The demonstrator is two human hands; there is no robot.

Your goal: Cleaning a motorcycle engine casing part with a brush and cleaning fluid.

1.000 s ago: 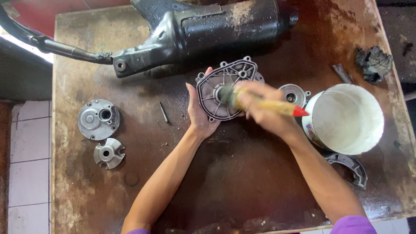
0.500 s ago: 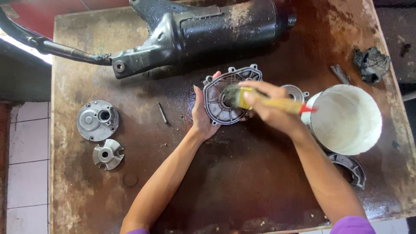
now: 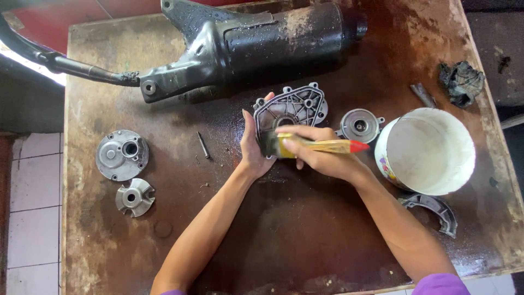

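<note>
The white bucket (image 3: 431,150) stands at the right of the table (image 3: 305,240), its inside pale and bare (a flowery print shows on its outer wall). Just left of it, the left hand (image 3: 255,147) props the grey cover (image 3: 292,109) on edge, fingers curled behind it, while the right hand (image 3: 322,153) grips a yellow brush (image 3: 314,146) with a red tip, bristles on the cover

One head view looks straight down from above the table (image 3: 164,262), fairly near; the person's arms enter from the near edge.
</note>
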